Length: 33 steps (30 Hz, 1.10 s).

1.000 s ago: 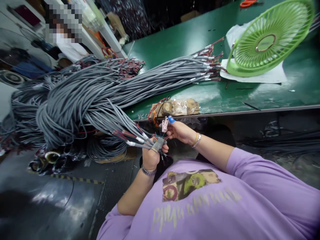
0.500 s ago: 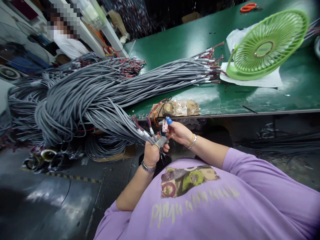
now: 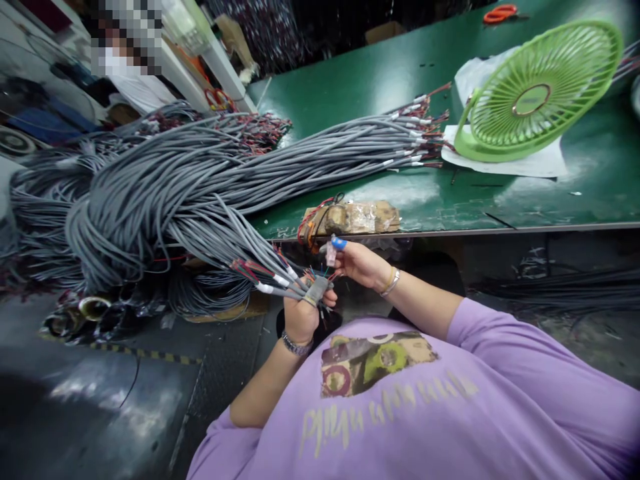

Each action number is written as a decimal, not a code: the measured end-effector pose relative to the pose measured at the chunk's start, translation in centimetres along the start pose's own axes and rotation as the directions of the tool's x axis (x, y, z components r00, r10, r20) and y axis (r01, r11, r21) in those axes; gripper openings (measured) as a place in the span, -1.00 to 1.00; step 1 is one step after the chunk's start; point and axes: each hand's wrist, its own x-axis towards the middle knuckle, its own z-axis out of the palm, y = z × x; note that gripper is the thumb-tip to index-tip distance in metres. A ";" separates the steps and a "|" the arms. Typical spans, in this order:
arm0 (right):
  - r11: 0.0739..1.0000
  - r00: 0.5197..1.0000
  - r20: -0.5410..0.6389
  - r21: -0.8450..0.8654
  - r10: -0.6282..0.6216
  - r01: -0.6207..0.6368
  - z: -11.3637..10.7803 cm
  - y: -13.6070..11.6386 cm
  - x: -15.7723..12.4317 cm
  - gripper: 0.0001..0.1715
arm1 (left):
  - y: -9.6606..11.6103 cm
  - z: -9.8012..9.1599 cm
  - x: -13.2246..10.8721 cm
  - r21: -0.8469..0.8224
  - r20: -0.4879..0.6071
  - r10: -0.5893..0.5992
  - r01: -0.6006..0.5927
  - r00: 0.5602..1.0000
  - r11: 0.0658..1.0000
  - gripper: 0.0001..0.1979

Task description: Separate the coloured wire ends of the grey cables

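A: Hands?
B: Left hand (image 3: 301,319) closed round grey cables (image 3: 245,243), near their ends. Right hand (image 3: 363,265) pinching small pink piece (image 3: 331,255) just beside. Both short of the desk (image 3: 440,200) edge.
A: Room?
B: Taped block (image 3: 367,217) at the edge; green surface runs right.
A: In the way?
B: Cable pile (image 3: 135,187) left; farther, green fan (image 3: 531,100) on paper (image 3: 533,164), then orange scissors (image 3: 500,13).

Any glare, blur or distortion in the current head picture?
Head view: glare whitens patches of the green tabletop and the floor; the right purple sleeve looks stretched towards the corner; wire ends above the left hand blur together; mosaic blocks cover part of a person, upper left.
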 end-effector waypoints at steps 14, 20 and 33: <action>0.998 0.999 -0.030 0.057 -0.018 0.020 0.2 0.6 -0.4 -0.62 | -1.1 0.5 0.6 0.038 -0.066 0.028 -0.025 0.997 0.999 -0.71; 0.993 0.999 0.032 0.112 -0.042 0.038 0.3 0.8 -0.4 -0.60 | -1.3 0.6 0.6 0.061 -0.065 0.023 -0.019 0.998 0.998 -0.69; 0.980 1.000 -0.001 0.199 0.002 -0.001 -0.2 1.1 -0.1 -0.58 | -1.5 0.2 0.2 0.081 -0.043 0.018 -0.014 0.999 0.997 -0.72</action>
